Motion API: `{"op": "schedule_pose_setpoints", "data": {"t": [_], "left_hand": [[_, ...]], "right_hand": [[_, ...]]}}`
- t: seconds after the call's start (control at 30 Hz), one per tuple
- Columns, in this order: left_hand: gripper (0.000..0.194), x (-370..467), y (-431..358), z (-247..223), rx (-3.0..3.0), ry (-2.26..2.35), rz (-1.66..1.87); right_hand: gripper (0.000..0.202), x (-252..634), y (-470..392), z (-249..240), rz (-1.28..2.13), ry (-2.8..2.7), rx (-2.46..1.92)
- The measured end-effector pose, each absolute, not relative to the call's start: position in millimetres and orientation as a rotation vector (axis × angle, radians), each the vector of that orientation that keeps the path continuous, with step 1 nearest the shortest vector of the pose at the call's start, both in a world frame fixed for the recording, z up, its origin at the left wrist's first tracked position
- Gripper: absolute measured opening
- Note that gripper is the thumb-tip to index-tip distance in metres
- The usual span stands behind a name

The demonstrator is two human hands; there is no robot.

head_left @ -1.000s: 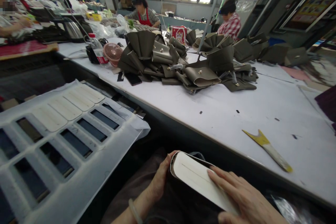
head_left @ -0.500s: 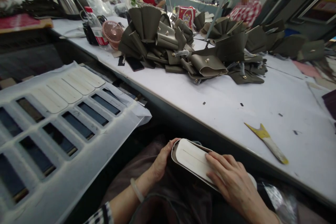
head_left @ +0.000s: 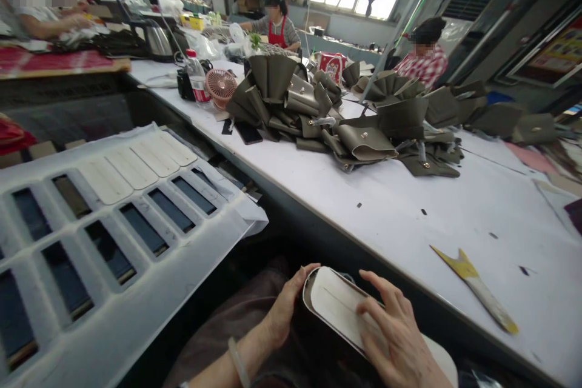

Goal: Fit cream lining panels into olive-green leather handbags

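Observation:
A long piece with rounded ends and a thin raised rim rests over my lap, and a white oval panel (head_left: 334, 294) lies inside that rim. My left hand (head_left: 286, 306) grips the rim at the far left end, fingers behind it and thumb side toward me. Over the panel's right part is my right hand (head_left: 393, 327), fingers spread and bent, some fingertips on the white surface and the index finger lifted off toward the far rim. The underside of the piece is hidden in shadow.
On the left, a tray (head_left: 182, 291) with dark slots holds several white panels (head_left: 131, 167). A yellow-tipped tool (head_left: 477, 285) lies on the white table (head_left: 318, 188). Dark olive leather pieces (head_left: 364, 139), a pink fan (head_left: 220, 86) and a bottle (head_left: 196, 79) stand farther back. People work beyond.
The view has tilted up, so everything sits lower in it. My right hand's fingers have spread and lifted partly from the panel. My left hand keeps its hold on the end.

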State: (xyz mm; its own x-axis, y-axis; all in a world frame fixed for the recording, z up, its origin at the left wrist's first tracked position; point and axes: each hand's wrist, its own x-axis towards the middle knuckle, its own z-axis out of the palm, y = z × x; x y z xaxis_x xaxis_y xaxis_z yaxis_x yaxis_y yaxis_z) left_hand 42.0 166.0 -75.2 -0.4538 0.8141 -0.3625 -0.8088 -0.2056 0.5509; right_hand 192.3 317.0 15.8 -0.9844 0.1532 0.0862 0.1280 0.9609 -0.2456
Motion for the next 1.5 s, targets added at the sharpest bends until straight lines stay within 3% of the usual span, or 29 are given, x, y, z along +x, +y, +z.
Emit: {"op": "schedule_pose_setpoints", "data": {"t": [0.2, 0.47, 1.0, 1.17, 1.27, 1.5], "left_hand": [[0.051, 47, 173, -80, -0.183, 0.672, 1.874], [0.056, 47, 174, -75, -0.193, 0.75, 1.822], [0.052, 40, 167, -71, 0.054, 0.828, 1.849], [0.052, 23, 167, -54, 0.258, 1.084, 1.649], [0.043, 19, 173, -43, 0.275, 1.255, 1.566], [0.045, 19, 176, -37, 0.314, 1.33, 1.527]], "right_hand": [[0.049, 176, 313, 6, 0.233, -2.957, 0.063], [0.046, 170, 315, 7, 0.108, -3.094, 0.149], [0.035, 162, 308, -3, 0.633, -2.988, -0.097], [0.032, 160, 308, -3, 0.736, -2.955, -0.137], [0.036, 161, 308, -4, 0.804, -2.944, -0.169], [0.04, 156, 307, 7, 1.285, -2.739, -0.456]]}}
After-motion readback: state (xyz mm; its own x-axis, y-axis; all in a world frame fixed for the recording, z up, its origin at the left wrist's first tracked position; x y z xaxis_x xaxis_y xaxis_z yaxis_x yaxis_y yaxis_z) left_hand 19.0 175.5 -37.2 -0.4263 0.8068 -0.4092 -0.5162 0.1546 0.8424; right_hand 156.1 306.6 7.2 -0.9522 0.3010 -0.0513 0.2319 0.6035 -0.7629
